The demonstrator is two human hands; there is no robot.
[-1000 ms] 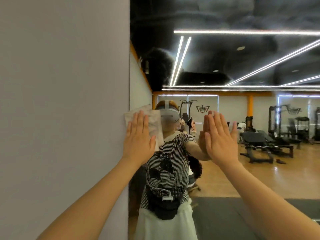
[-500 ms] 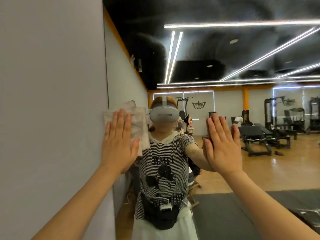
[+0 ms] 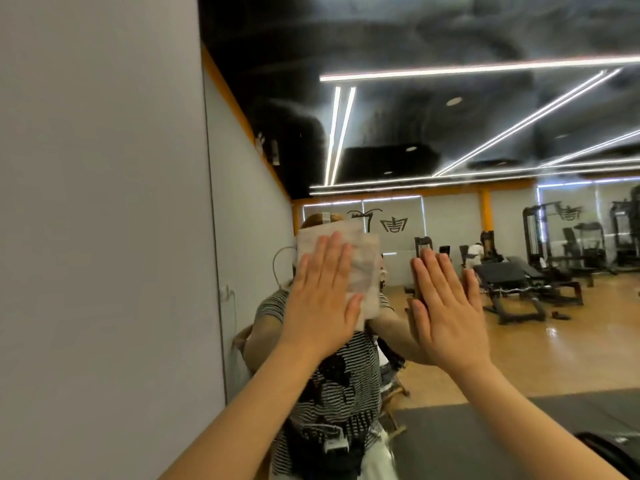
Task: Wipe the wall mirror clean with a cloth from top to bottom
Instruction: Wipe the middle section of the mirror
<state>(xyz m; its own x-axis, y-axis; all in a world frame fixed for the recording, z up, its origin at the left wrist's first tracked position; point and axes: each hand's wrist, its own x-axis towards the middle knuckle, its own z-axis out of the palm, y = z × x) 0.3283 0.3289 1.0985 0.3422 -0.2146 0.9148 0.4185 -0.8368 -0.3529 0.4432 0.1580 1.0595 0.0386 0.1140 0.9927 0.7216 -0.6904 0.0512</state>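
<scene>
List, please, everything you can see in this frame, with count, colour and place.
cloth: one, off-white, flat on the mirror under the left hand
wall mirror: one, right of the grey wall, reflecting a gym
grey wall: one, left side
weight benches: several, black, reflected at right
ceiling light strips: several, white, reflected above
left hand: one, fingers straight, pressing the cloth
right hand: one, flat against the glass, bare

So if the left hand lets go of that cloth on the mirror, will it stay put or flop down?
Probably flops: the cloth looks thin and creased, held only by the flat left hand against the upright mirror. Likely light, sliding easily over glass.
</scene>
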